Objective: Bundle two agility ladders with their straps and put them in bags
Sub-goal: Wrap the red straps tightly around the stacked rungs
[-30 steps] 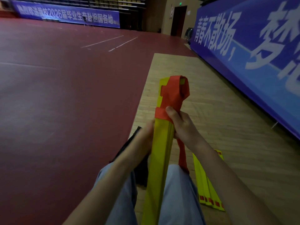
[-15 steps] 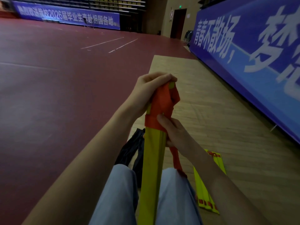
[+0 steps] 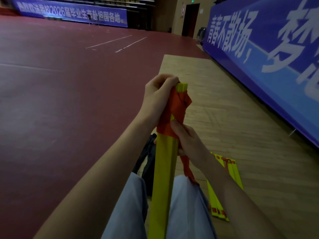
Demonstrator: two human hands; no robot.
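Holding 1st ladder (image 3: 164, 169) upright between my knees, near centre. It's a folded yellow stack, top end poking out just past my left hand (image 3: 158, 99). Orange strap (image 3: 179, 104) is wrapped round the upper part of the stack, bunched and loose near the top, tighter band lower down. Left hand is curled round the strap at the top end, fingers closed on the fabric. Right hand (image 3: 188, 140) sits lower, thumb pressing on the orange band, other fingers wrapped round the stack and strap from the right side. Strap tail hangs down from under right hand and touches my right knee. 2nd ladder (image 3: 222, 195) lies flat on the wood floor (image 3: 241, 118) to the right of my right leg, yellow w/ orange bits, not bundled as far as I can tell. Black bag (image 3: 146, 163) on the floor just left of the 1st ladder, partly hidden behind my left knee and forearm. Red floor (image 3: 69, 100) on the left, blue banner (image 3: 259, 57) along the right side.
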